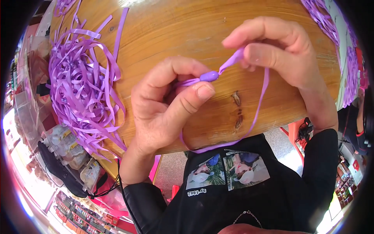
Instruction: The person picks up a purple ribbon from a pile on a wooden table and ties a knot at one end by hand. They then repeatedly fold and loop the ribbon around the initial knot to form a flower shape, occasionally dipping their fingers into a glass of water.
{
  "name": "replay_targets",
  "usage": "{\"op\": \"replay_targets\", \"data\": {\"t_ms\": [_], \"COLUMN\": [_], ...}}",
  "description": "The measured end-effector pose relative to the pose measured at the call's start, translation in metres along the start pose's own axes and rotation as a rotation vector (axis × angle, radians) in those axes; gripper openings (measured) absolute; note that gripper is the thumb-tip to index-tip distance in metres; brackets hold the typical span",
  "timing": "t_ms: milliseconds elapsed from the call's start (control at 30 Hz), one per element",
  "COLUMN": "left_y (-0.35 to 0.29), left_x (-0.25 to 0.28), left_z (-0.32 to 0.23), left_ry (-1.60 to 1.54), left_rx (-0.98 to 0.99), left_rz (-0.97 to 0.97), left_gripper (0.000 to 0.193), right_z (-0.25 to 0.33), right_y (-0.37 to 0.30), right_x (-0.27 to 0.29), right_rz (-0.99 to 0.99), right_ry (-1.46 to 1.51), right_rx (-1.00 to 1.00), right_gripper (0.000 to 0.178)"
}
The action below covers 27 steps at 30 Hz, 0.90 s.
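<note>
Over the wooden table, my left hand (pixel 171 97) pinches a small purple plastic piece (pixel 209 76), shaped like a barrel bead, between thumb and forefinger. A purple ribbon (pixel 255 117) runs through or into this piece. Its twisted end comes out on the right, where my right hand (pixel 278 50) grips it between thumb and fingers. From my hands the rest of the ribbon hangs in a long loop past the table's near edge, in front of my black shirt. The part of the ribbon inside my left palm is mostly hidden.
A large tangled heap of purple ribbons (pixel 80 84) lies on the table's left side. More purple ribbons (pixel 350 74) hang at the right edge. Left of the table are clear plastic packages (pixel 64 146) and a black bag (pixel 58 171). Behind me stand shelves with goods (pixel 83 212).
</note>
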<state>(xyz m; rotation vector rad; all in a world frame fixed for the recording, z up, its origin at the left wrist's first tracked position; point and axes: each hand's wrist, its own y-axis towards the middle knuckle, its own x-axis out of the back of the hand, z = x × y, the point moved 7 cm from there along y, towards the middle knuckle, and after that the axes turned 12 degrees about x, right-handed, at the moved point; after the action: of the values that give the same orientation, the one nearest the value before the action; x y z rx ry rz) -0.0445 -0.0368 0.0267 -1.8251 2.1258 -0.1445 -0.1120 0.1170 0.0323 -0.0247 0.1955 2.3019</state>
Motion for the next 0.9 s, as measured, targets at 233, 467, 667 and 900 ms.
{"op": "replay_targets", "data": {"t_ms": [233, 467, 667, 900], "left_y": [0.001, -0.004, -0.012, -0.05], "left_x": [0.005, 0.004, 0.036, 0.059], "left_z": [0.0, -0.011, -0.018, -0.046], "left_ry": [-0.074, -0.133, -0.244, -0.688], "left_rx": [0.078, -0.029, -0.133, -0.28], "left_rz": [-0.008, -0.017, -0.28, 0.024], "left_gripper": [0.024, 0.019, 0.005, 0.015], "right_z": [-0.001, 0.009, 0.024, 0.048], "right_y": [0.003, 0.007, 0.003, -0.043], "right_x": [0.02, 0.023, 0.049, 0.043], "right_rz": [-0.138, -0.098, -0.115, -0.212], "right_ry": [-0.135, -0.031, 0.195, 0.078], "right_rx": [-0.077, -0.09, -0.037, -0.045], "right_gripper": [0.025, 0.031, 0.033, 0.024]}}
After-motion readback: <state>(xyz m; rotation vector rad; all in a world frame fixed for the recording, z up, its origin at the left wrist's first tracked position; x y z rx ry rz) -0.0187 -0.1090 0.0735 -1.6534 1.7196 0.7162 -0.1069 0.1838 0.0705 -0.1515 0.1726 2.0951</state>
